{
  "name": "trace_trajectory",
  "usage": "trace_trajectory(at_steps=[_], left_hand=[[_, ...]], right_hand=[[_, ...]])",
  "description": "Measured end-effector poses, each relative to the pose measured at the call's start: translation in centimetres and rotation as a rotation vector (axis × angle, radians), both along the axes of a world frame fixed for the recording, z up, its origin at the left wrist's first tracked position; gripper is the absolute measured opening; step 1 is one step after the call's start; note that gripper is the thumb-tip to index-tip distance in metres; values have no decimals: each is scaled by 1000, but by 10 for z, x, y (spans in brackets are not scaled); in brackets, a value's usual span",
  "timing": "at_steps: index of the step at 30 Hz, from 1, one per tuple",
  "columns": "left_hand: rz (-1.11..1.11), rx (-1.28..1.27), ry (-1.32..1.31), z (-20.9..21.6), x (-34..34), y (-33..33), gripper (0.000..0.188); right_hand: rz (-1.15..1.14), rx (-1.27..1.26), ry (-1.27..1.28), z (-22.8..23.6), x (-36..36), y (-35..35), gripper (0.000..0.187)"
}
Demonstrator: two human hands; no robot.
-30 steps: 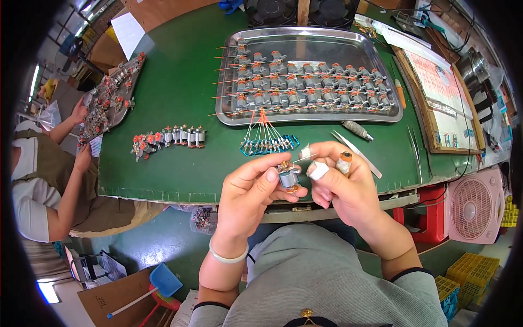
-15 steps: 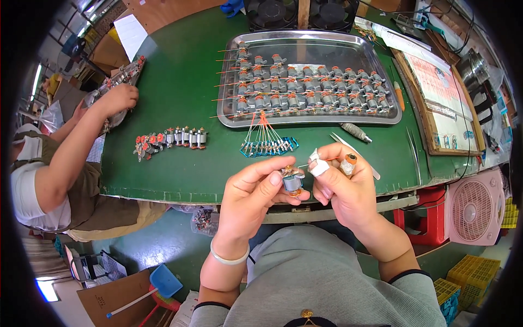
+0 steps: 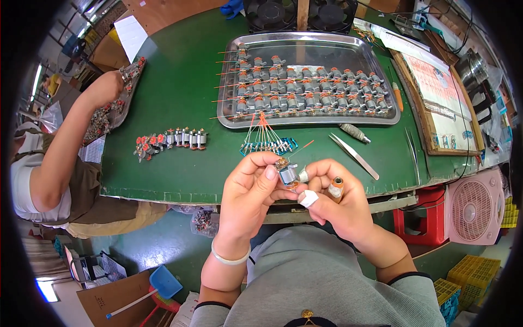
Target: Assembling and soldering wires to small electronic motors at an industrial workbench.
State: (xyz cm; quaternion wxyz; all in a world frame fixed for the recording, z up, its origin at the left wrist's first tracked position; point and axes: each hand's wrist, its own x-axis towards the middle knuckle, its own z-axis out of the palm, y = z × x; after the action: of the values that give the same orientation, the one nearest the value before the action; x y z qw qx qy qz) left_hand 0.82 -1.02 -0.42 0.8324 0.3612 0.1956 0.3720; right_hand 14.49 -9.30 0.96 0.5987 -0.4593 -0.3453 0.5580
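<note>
Clock taken from the held coil. Biggest: green table (image 3: 180,103), spanning the upper half. Co-worker (image 3: 32,180) at 9 o'clock — one hand reaching over a side tray (image 3: 122,106) of loose parts. Metal tray (image 3: 335,57) toward 12 to 1, coils (image 3: 310,100) in lengthwise rows, thin orange-ended leads sticking out its left side. Wood-framed board (image 3: 463,122) at 2, papers and small samples on it. Pink fan (image 3: 471,210) between 3 and 4, off the table.

Left hand (image 3: 245,182), just 8 to 9 o'clock: thumb and fingers closed on the held coil. Right hand (image 3: 346,204), around 4: fingers curled round a taped tool, white wrap on thumb and index; index tip right beside the coil — can't tell if it touches or pinches anything there.

Coil row (image 3: 171,139) on table between 9 and 10. Blue-ended leads (image 3: 267,146) at 11, fanned out below tray, orange tips up on its rim. Tweezers (image 3: 357,158) between 2 and 3, lying flat. Grey-wrapped tool (image 3: 355,133) at 2.

Held coil (image 3: 287,174) in front of the torso, near table's front edge. Taped tool (image 3: 336,189) at 3 to 4, dark opening upward. Smallest: thin wire (image 3: 301,150), orange end, slanting toward 1 to 2 above coil.
</note>
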Motion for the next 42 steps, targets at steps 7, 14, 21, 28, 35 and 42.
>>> trace_trajectory(at_steps=[7,14,21,28,35,42], left_hand=[[96,213,68,-2,1,-2,14],[287,464,164,0,5,-6,12],[455,529,212,1,18,-19,12],[488,497,239,-3,18,-17,12],[467,453,175,-1,18,-18,12],[404,377,115,-2,14,-12,13]], right_hand=[[95,-156,400,4,-1,5,16],[27,-90,455,-3,-5,7,15],[-105,42,244,-2,-13,10,18],[-11,-67,351,2,-4,11,18],[-7,-65,241,3,-1,7,19],[-136,250,-921,8,31,3,33]])
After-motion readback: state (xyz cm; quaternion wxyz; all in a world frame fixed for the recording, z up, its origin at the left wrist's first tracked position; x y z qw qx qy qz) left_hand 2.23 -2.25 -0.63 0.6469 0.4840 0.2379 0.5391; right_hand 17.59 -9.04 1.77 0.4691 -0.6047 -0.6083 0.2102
